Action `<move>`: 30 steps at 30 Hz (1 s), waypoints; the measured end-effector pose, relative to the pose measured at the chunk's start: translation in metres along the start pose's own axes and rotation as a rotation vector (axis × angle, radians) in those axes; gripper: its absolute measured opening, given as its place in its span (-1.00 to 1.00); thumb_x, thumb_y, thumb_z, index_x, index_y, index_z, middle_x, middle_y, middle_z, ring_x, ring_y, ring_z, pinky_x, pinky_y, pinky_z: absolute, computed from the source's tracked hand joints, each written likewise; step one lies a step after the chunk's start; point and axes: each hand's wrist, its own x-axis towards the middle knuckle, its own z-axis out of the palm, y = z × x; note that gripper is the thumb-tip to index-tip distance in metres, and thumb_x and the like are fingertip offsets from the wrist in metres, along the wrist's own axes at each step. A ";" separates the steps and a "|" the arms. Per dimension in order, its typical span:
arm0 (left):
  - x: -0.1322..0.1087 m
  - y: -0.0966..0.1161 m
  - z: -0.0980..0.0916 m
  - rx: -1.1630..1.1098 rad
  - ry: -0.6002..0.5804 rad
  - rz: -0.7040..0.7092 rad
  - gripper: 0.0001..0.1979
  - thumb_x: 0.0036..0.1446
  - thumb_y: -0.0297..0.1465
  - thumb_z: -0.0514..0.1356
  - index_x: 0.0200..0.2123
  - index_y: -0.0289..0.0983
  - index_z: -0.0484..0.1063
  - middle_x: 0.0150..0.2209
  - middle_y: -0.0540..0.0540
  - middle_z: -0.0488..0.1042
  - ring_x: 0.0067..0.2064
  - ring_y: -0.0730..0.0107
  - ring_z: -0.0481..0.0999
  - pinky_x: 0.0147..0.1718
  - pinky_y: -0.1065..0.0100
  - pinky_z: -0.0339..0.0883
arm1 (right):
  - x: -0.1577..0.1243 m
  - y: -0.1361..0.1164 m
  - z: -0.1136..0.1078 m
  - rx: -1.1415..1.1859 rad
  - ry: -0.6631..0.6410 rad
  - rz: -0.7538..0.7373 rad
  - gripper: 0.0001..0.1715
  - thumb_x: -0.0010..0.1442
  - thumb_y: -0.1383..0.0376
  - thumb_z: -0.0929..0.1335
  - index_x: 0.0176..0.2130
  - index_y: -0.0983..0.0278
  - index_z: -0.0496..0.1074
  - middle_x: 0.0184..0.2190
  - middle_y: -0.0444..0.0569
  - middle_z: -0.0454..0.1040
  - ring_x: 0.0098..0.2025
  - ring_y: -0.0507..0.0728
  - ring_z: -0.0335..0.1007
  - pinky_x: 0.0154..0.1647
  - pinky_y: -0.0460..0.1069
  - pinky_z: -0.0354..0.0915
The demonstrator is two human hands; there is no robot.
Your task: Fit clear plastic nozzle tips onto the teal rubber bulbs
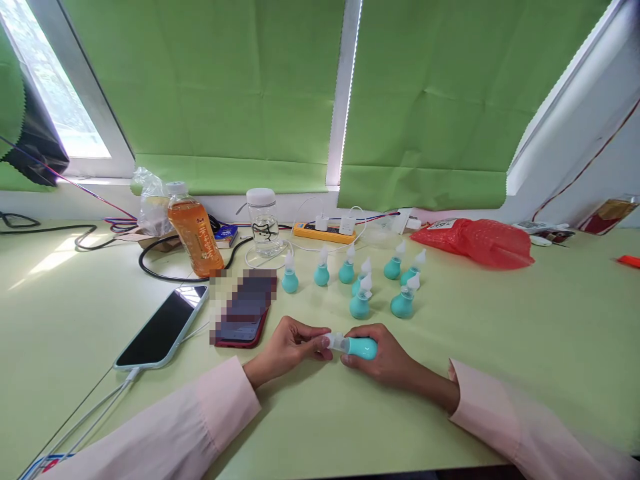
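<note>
Pinching the clear nozzle [339, 343], lower centre, my left hand [294, 345] opposes my right hand [389, 360], clasping the teal bulb [363, 348]; uneven pressure could skew their fit.

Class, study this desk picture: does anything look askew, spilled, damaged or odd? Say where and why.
Left of the left hand, the red-edged phone is partly blurred into coarse squares, while things around it look sharp. No spill shows.

A teal bulb [363, 348] is held sideways, clear tip [340, 343] leftward.
</note>
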 end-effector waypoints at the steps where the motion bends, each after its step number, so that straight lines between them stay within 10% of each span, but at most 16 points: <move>1: 0.000 0.001 -0.001 0.003 0.001 -0.004 -0.65 -0.11 -0.28 0.20 -0.27 -0.40 0.46 -0.50 -0.14 0.52 -0.43 0.32 0.48 -0.34 0.30 0.39 | 0.000 -0.001 0.000 -0.002 0.000 0.007 -0.89 -0.11 0.27 0.34 -0.50 0.28 0.39 -0.57 -0.12 0.40 -0.51 0.04 0.29 -0.55 -0.12 0.21; 17: 0.019 0.051 -0.014 0.222 0.288 0.319 -0.77 -0.16 -0.42 0.22 -0.34 -0.36 0.40 -0.35 -0.11 0.42 -0.34 0.39 0.41 -0.35 0.40 0.36 | 0.006 -0.005 -0.019 -0.052 0.211 -0.301 -0.47 -0.07 0.28 0.34 -0.07 0.24 0.17 -0.16 0.04 0.32 -0.20 0.13 0.28 -0.32 0.00 0.31; 23: 0.045 0.067 -0.012 0.474 0.376 0.480 -0.71 -0.13 -0.46 0.16 -0.24 -0.28 0.29 -0.44 -0.01 0.35 -0.34 0.45 0.39 -0.35 0.40 0.37 | 0.015 0.012 -0.030 -0.236 0.474 -0.403 -0.69 -0.02 0.36 0.29 -0.20 0.25 0.23 -0.35 0.01 0.34 -0.34 0.09 0.29 -0.47 -0.04 0.26; 30: 0.071 0.035 -0.008 0.658 0.308 0.427 -0.78 -0.06 -0.43 0.11 -0.25 -0.27 0.30 -0.42 -0.06 0.41 -0.34 0.40 0.42 -0.38 0.39 0.35 | 0.020 0.023 -0.023 -0.354 0.382 -0.262 -0.84 0.01 0.32 0.25 -0.31 0.28 0.27 -0.61 -0.16 0.25 -0.59 -0.02 0.17 -0.56 -0.10 0.15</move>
